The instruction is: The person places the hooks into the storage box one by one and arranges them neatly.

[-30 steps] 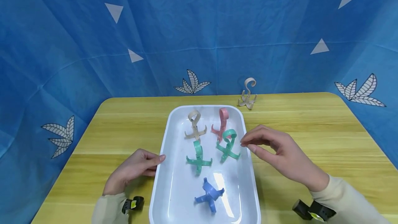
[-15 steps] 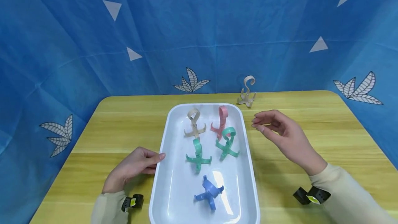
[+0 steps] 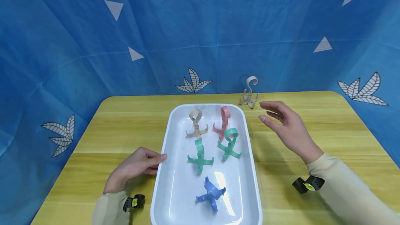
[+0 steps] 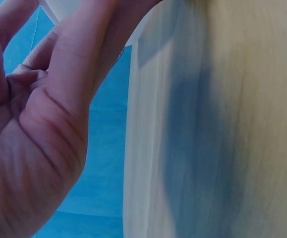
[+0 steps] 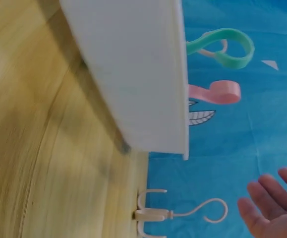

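Observation:
My left hand [image 3: 135, 166] pinches the left rim of a white tray [image 3: 164, 138], thumb over the edge and fingers against the outer side. Inside the tray stand a beige four-claw hook [image 3: 196, 132], a pink one [image 3: 224, 122] and two green ones, one at left [image 3: 200, 160] and one at right [image 3: 230, 147]. A blue claw hook [image 3: 211, 193] lies nearer the front. Right of the tray, my right hand [image 3: 289, 127] hovers with thumb and fingers apart, holding nothing. Its fingertips are close to another beige hook [image 3: 249, 98], upright near the table's back edge.
The wooden table [image 3: 125, 121] carries the tray at its middle. A blue cloth [image 3: 200, 16] with white triangles and leaf prints hangs behind it and at the sides. In the right wrist view, the tray's side wall [image 5: 133, 74] rises above the tabletop.
My right hand has moved from beside the right green hook, back and to the right, toward the beige hook on the table. Its thumb and fingers have parted. The left hand stays put.

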Motion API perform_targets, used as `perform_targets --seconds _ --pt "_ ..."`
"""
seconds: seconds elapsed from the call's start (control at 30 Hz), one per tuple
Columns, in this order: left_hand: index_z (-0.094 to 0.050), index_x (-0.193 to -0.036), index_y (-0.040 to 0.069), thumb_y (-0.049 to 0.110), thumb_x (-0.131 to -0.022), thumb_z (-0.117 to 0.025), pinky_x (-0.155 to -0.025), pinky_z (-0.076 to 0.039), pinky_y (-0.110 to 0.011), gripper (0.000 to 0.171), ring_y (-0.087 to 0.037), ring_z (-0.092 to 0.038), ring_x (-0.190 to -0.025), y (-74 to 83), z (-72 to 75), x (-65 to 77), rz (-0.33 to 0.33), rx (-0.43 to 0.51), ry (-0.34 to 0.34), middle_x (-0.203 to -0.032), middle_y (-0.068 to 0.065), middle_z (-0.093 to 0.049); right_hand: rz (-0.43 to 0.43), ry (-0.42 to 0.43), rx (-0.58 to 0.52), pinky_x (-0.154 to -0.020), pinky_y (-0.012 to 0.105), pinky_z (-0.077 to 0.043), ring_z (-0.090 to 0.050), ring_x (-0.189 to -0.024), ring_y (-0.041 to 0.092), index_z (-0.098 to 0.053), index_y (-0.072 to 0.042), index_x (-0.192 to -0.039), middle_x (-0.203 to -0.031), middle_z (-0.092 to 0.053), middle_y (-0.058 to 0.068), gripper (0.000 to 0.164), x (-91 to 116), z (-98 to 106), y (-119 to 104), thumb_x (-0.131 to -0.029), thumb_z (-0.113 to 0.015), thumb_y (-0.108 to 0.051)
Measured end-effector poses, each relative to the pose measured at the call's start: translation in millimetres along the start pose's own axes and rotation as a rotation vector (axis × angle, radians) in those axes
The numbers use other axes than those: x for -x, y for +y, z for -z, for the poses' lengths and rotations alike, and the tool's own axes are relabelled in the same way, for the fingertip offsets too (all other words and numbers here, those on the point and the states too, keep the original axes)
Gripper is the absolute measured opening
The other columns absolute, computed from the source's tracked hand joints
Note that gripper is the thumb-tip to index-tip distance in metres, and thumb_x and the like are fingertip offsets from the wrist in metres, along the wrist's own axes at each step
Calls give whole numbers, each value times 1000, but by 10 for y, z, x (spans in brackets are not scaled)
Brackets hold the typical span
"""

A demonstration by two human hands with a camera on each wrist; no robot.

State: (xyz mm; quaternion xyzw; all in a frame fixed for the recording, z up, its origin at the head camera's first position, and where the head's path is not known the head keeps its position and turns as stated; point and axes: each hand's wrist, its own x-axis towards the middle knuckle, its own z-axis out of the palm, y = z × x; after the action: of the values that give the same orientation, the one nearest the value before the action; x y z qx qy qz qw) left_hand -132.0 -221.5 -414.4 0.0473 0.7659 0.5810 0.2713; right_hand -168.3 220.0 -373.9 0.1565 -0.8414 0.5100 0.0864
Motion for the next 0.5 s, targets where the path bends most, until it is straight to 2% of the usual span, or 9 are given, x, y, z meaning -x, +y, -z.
perform_targets --seconds 0.13,0.3,0.5 --pt "-64 -118 -15 28 -99 -63 -80 -58 -38 47 -28 -69 -95 9 13 9 -5 -10 2 -107 -21 -69 -2 30 20 -106 29 -39 -42 -133 28 -44 -4 -145 -144 -46 11 52 -87 -13 48 -99 -64 -18" --pt "-64 -117 -15 28 -99 -63 -79 -58 -38 47 -28 -69 -94 9 2 -7 -7 -14 6 -105 -21 -70 -17 73 35 -110 43 -35 -37 -136 28 -43 -5 -145 -146 -43 10 56 -164 -3 90 -97 -66 -21" --pt "-63 -117 -16 28 -99 -63 -79 -58 -38 48 -28 -69 -94 1 -2 -5 6 -1 8 -106 -22 -69 -29 71 57 -110 44 -35 -38 -135 30 -44 -4 -145 -143 -43 12 58 -285 -71 198 -96 -67 -27"
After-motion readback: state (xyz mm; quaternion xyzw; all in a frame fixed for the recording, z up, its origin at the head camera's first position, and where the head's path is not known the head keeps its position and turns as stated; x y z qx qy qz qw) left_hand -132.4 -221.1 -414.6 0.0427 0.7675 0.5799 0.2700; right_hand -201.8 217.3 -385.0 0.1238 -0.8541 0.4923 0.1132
